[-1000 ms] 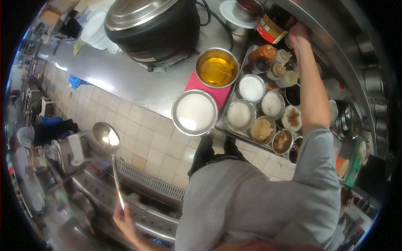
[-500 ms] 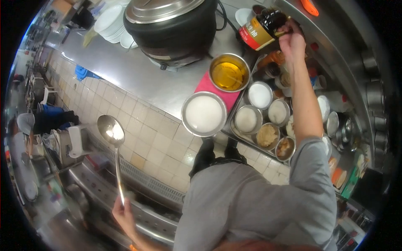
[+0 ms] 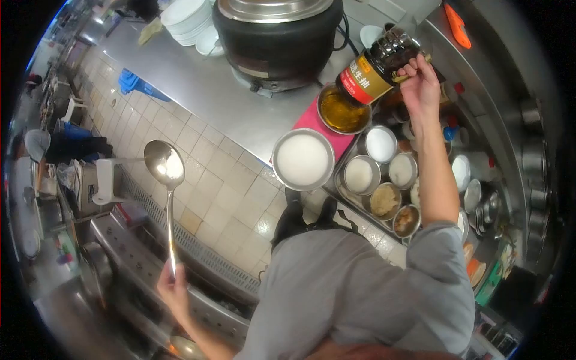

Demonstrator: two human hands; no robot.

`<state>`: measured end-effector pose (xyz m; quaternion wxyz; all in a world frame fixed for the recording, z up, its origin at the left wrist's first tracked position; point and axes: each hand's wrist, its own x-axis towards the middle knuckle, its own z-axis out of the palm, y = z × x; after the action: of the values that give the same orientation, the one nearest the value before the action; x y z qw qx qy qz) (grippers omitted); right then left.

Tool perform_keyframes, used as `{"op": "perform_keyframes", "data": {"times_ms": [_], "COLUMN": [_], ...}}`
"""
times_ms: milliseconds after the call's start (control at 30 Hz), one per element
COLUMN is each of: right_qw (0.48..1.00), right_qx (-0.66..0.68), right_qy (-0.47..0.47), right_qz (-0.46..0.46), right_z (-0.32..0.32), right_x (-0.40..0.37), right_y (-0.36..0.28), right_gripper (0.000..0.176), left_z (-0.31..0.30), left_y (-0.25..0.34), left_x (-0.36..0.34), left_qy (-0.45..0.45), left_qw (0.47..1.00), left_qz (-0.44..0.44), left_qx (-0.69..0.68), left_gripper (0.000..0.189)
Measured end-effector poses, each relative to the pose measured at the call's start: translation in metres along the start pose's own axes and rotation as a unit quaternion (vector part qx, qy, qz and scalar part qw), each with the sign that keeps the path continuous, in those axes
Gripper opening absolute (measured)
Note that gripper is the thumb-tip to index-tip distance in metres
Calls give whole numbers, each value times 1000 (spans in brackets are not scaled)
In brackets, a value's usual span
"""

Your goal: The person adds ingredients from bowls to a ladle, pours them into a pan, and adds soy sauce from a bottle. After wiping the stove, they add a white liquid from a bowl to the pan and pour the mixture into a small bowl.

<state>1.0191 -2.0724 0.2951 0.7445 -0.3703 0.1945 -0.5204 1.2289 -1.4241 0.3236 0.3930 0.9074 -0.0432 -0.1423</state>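
Observation:
My left hand (image 3: 174, 289) is closed round the handle of a long steel ladle (image 3: 164, 162), its bowl raised over the tiled floor. My right hand (image 3: 418, 87) grips the handle of a big dark soy sauce bottle (image 3: 366, 79) with a red and gold label. The lower end of the bottle overlaps the back rim of a steel pot of yellow oil (image 3: 344, 117). In front of that pot is a steel bowl of white granules (image 3: 303, 158). A pink cloth (image 3: 307, 119) shows beneath both.
A black soup warmer (image 3: 279, 48) stands on the steel counter (image 3: 180, 75), beside stacked white plates (image 3: 187, 21). To the right, a tray holds several steel seasoning tins (image 3: 384, 200), with bottles behind them. A perforated steel range edge (image 3: 144, 264) lies at lower left; a person (image 3: 72, 147) is farther off.
The soy sauce bottle has come down and left in my right hand, from beyond the oil pot to over its rim. My left hand still holds the ladle; the view has shifted slightly.

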Motion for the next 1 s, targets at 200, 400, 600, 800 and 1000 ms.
{"op": "perform_keyframes", "data": {"times_ms": [200, 400, 600, 800, 1000], "right_qw": [996, 981, 989, 982, 960], "right_qx": [-18, 34, 3, -15, -100], "right_qy": [41, -102, -120, -162, -239], "right_qz": [82, 159, 89, 97, 107], "right_z": [16, 1, -5, 16, 2], "right_x": [-32, -50, -81, -129, -182], "right_y": [-11, 6, 0, -53, -57], "right_gripper": [9, 5, 12, 8, 8], "left_z": [3, -2, 6, 8, 15], "left_y": [-17, 15, -28, -34, -31], "left_x": [-12, -77, -168, -266, -372], "left_qy": [15, 50, 80, 87, 93], "left_qw": [999, 990, 995, 988, 958], "left_qz": [29, -71, -43, -122, -234], "left_qx": [4, 115, 28, -46, -140], "left_gripper": [39, 37, 31, 29, 29]}}
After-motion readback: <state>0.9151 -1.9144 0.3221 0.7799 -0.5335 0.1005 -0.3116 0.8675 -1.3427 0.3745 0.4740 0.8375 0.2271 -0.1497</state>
